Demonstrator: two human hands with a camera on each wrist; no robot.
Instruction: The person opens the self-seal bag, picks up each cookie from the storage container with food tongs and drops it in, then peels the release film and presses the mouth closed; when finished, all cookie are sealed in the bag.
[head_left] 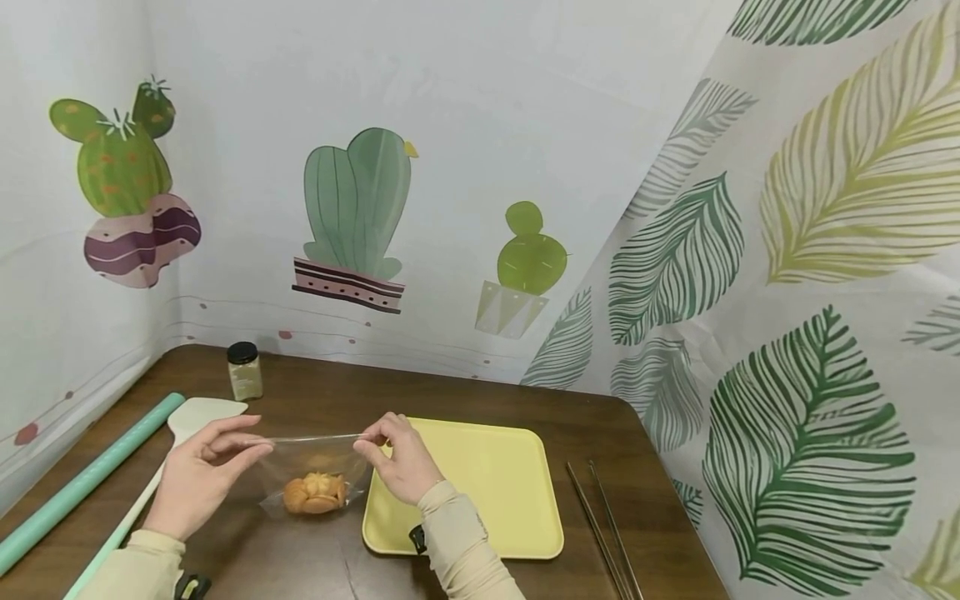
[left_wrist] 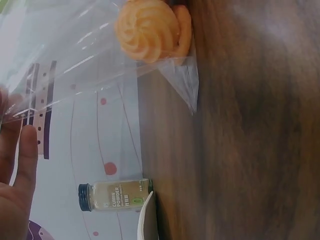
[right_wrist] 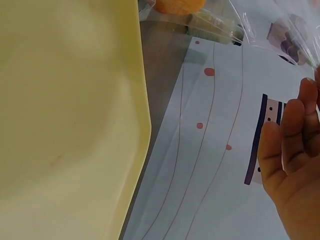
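Note:
A clear plastic bag point(head_left: 273, 475) hangs between my two hands, its top edge stretched nearly straight. Several golden swirled cookies point(head_left: 315, 493) lie at the bottom of the bag; one cookie point(left_wrist: 147, 31) shows its ridges in the left wrist view. My left hand point(head_left: 201, 477) pinches the bag's upper left corner between thumb and fingers. At the upper right corner, my right hand point(head_left: 402, 458) pinches the bag the same way, above the left part of a yellow tray point(head_left: 480, 483). In the right wrist view the tray point(right_wrist: 65, 115) fills the left side.
A cumin powder jar point(head_left: 244, 372) with a black lid stands at the back left. A pale spatula point(head_left: 197, 414) and a green roll point(head_left: 90, 475) lie along the left side of the brown table point(head_left: 315, 383). Thin metal rods point(head_left: 606, 525) lie right of the tray.

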